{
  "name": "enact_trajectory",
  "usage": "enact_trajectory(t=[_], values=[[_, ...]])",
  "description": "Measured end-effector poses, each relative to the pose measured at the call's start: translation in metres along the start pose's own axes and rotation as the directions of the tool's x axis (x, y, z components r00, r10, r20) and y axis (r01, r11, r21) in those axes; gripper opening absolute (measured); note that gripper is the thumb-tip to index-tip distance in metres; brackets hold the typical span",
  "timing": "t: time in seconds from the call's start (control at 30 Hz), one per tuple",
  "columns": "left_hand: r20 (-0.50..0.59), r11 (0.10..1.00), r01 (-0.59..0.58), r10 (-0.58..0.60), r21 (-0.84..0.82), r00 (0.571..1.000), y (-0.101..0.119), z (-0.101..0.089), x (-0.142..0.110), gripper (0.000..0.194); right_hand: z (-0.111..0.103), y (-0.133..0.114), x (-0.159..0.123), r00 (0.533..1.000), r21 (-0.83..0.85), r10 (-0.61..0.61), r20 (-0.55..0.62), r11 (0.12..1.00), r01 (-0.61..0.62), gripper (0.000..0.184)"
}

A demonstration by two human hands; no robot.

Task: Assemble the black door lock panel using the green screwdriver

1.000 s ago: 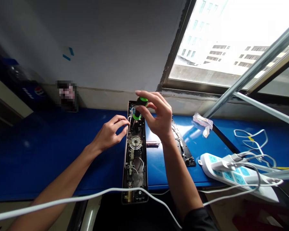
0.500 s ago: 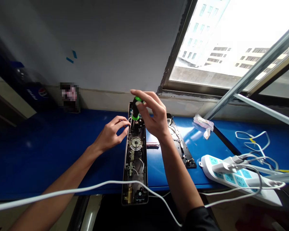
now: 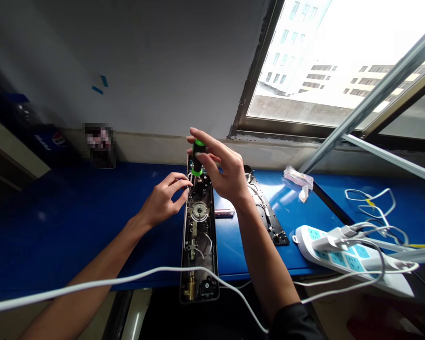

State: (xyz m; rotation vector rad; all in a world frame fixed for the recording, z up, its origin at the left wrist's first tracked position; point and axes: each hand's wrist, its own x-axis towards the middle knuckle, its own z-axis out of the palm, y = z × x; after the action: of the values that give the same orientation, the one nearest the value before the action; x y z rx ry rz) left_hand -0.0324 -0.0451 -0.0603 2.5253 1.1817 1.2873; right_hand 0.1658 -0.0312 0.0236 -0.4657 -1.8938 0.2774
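Note:
A screwdriver with a black and green handle is held nearly upright in my right hand, its thumb and fingers closed around the grip. The shaft points down into the upper part of a long, narrow black housing that looks like an opened door lock. Inside the housing are a round metal disc, thin wires and a brass-coloured part. My left hand is at the housing's upper left rim, thumb and fingertips pinched together. What it pinches is too small to make out.
Right of the housing lies a black plate with a cable, beside a small reddish packet. A white power strip with plugs sits at the right on the blue table. A white cable crosses in front. A metal bar slants by the window.
The screwdriver's handle stands more upright, and my right fingers have shifted around its top. My left hand stays at the rim. The whole view has shifted slightly.

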Motion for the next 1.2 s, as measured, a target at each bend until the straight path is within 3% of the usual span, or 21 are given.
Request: enact_trajectory(t=[0.13, 0.37, 0.47, 0.57, 0.7, 0.87, 1.07, 1.2], values=[[0.008, 1.0, 0.0, 0.0, -0.003, 1.0, 0.001, 0.0, -0.001, 0.019, 0.002, 0.001, 0.001, 0.993, -0.154, -0.02, -0.12, 0.988, 0.001, 0.029], [0.022, 1.0, -0.009, 0.009, 0.01, 1.0, 0.002, -0.001, -0.001, 0.018, 0.001, 0.0, 0.001, 0.999, 0.015, -0.016, 0.035, 1.0, 0.016, 0.041], [0.016, 0.998, 0.058, -0.058, -0.02, 0.998, 0.003, 0.002, -0.002, 0.025, 0.004, 0.001, -0.002, 0.999, -0.027, 0.001, -0.051, 1.0, -0.003, 0.032], [0.034, 0.974, 0.168, -0.165, -0.154, 0.986, 0.003, 0.007, -0.003, 0.04, 0.004, 0.001, -0.003, 0.993, -0.033, 0.012, -0.12, 0.999, -0.016, 0.03], [0.031, 0.941, 0.221, -0.22, -0.256, 0.975, 0.006, 0.012, -0.005, 0.041, 0.0, 0.001, -0.004, 0.998, -0.02, 0.055, -0.033, 0.998, -0.056, 0.043], [0.012, 0.949, 0.204, -0.207, -0.241, 0.978, 0.004, 0.016, -0.006, 0.042, -0.004, 0.002, -0.003, 0.996, -0.098, 0.045, -0.078, 0.994, -0.053, 0.034], [-0.003, 0.956, 0.178, -0.184, -0.234, 0.983, 0.002, 0.017, -0.008, 0.042, -0.006, -0.007, -0.002, 0.996, 0.008, 0.021, 0.087, 1.0, -0.022, 0.047], [-0.047, 0.956, 0.187, -0.203, -0.226, 0.978, 0.003, 0.02, -0.009, 0.038, -0.003, -0.01, -0.001, 0.994, -0.027, 0.008, 0.112, 1.0, -0.005, 0.043]])
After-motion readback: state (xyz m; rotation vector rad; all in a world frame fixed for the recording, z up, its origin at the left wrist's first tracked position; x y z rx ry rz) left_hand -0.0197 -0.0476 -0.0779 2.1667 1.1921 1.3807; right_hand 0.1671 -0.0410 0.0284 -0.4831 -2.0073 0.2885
